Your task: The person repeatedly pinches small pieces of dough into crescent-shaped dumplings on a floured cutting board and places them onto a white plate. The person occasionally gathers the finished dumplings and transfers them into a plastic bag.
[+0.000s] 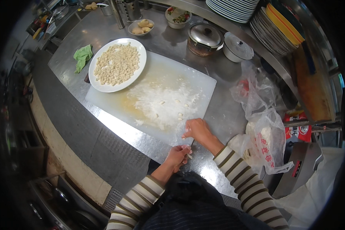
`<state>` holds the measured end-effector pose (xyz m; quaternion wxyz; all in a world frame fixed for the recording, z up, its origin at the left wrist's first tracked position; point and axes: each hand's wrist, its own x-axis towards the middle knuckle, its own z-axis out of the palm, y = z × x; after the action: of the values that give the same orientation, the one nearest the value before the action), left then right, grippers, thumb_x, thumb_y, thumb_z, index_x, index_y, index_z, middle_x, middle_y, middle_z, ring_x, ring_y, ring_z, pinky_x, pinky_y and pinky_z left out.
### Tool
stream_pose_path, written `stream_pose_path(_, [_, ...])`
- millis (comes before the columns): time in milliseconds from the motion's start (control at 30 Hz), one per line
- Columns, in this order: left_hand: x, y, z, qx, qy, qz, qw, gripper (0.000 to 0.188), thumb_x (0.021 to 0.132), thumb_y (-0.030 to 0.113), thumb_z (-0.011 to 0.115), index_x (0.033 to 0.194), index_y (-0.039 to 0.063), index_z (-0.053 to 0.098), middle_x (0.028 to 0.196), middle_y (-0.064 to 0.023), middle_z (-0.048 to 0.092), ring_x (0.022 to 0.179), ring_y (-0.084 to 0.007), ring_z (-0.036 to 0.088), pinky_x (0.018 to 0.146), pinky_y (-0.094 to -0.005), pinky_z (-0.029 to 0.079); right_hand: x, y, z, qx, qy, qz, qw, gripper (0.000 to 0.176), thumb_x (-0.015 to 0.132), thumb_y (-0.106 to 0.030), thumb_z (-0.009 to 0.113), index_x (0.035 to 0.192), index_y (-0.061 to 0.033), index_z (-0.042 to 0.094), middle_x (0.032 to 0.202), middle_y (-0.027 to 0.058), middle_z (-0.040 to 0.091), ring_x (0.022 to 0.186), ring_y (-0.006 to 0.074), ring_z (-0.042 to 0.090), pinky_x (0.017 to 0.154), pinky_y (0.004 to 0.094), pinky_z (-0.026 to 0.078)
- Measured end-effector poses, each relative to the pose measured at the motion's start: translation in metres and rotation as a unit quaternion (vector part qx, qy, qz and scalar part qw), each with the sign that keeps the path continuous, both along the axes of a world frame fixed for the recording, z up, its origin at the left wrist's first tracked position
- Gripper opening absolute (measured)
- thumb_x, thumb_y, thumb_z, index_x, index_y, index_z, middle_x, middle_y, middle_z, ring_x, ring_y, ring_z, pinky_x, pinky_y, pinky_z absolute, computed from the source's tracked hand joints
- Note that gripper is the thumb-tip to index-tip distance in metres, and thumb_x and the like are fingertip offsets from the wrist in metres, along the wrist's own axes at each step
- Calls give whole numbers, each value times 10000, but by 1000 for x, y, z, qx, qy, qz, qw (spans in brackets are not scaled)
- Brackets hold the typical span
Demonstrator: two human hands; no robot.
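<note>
My left hand is closed around a thin strip of pale dough, whose end sticks out below the fingers at the counter's front edge. Just above it, my right hand hovers over the near right corner of a white cutting board. Its fingers are curled, with a pale speck at the thumb tip; whether it pinches a dough bit is unclear. Several small dough pieces lie apart on the floured part of the board. A large white oval plate, spread with many such pieces, overlaps the board's far left corner.
A green cloth lies left of the plate. Behind the board stand a bowl of ginger-like roots, a floral bowl, a lidded pot and a lidded white bowl. Plastic bags crowd the right; stacked plates fill the shelf.
</note>
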<state>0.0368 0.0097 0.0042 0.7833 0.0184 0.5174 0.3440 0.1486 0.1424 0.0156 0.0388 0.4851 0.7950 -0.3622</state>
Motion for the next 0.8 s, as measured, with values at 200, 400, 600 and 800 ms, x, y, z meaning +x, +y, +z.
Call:
stream_pose_path(200, [-1,1,1,11,13,-7,1000,134,939,165,605,857,62,580,754,3,576,510,-60,398,447,-234,328,0,5,-17,48,78,-28,995,326,605,-228,861,759,-21,663,718,164,659,661,291,654,597,362,499])
stream_pose_path(400, [2,-3,-8,42,1,-8,999,95,950,151,595,904,69,590,813,10,580,551,-48,391,487,-216,330,-4,3,-3,-100,167,-165,967,193,791,-127,724,827,33,623,689,130,644,548,176,640,499,304,503])
stream_pose_path(600, [-15,-26,-14,-21,-82,134,987,100,953,115,583,904,38,623,732,28,550,548,-48,398,501,-216,361,7,-5,-6,-100,243,-167,950,187,922,-132,539,888,33,619,675,108,626,587,153,632,543,292,508])
stream_pose_path(800, [-23,-35,0,7,-90,145,985,128,948,123,590,874,28,635,679,51,501,540,-47,406,501,-199,370,17,-3,8,-28,112,-31,993,232,958,-168,487,923,18,620,783,126,649,717,292,644,697,385,509])
